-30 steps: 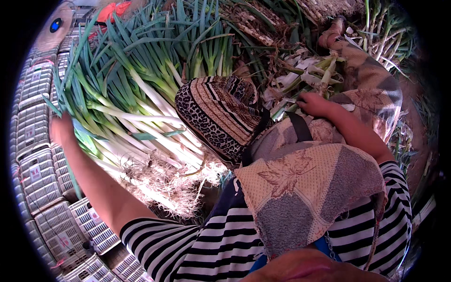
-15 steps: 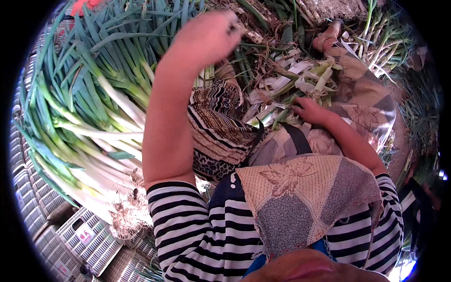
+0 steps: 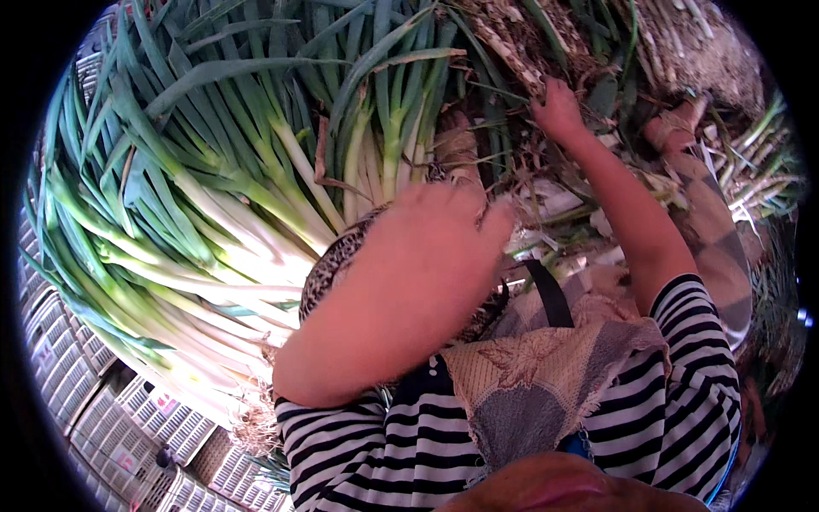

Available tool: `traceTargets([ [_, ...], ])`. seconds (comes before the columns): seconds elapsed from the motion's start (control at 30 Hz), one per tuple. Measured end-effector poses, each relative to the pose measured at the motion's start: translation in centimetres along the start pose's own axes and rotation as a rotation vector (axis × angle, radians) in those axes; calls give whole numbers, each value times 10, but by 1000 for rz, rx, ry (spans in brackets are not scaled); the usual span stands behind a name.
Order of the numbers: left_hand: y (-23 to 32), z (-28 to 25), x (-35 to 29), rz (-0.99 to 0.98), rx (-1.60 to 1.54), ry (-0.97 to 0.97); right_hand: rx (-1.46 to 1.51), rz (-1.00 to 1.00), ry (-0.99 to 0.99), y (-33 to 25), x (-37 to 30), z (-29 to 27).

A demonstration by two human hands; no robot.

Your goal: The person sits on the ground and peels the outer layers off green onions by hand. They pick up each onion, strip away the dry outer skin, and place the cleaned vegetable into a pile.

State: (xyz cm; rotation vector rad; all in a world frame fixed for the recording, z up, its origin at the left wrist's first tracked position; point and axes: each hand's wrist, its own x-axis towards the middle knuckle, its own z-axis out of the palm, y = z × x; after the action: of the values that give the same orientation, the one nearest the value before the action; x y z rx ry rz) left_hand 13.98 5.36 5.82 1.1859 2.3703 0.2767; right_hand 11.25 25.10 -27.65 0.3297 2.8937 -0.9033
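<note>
A big pile of green onions [image 3: 213, 205] fans out on the left, white stems toward me and green leaves away. A smaller upright bunch of green onions [image 3: 388, 141] stands beside it. My left hand [image 3: 439, 230] hangs over my lap, smeared by motion, so its fingers are unclear; nothing shows in it. At the upper right my right hand [image 3: 560, 113] reaches out, its fingers curled at the end of a dry, brown leafy stalk [image 3: 505, 43]. What the fingers hold is hard to see.
Peeled leaves and scraps [image 3: 550, 200] lie beyond my lap. Pale plastic crates [image 3: 166, 418] are under and beside the pile. A root-covered bundle [image 3: 695, 55] sits at the far right, above more thin stalks [image 3: 755, 166]. My patterned apron [image 3: 520, 363] covers my front.
My left hand has come down from the far side toward my lap. My right hand has moved from the scraps over my lap outward to the brown stalk. The view has shifted leftward.
</note>
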Motion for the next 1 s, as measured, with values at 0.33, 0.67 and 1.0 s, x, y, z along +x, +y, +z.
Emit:
traceTargets([
  [0.33,25,6,22,30,-56,-65,-148,79,-259,29,64,34],
  [0.67,44,8,31,78,98,-43,443,46,-450,73,27,-92],
  [1.0,39,40,55,-64,-26,-204,609,283,-342,3,-207,-261],
])
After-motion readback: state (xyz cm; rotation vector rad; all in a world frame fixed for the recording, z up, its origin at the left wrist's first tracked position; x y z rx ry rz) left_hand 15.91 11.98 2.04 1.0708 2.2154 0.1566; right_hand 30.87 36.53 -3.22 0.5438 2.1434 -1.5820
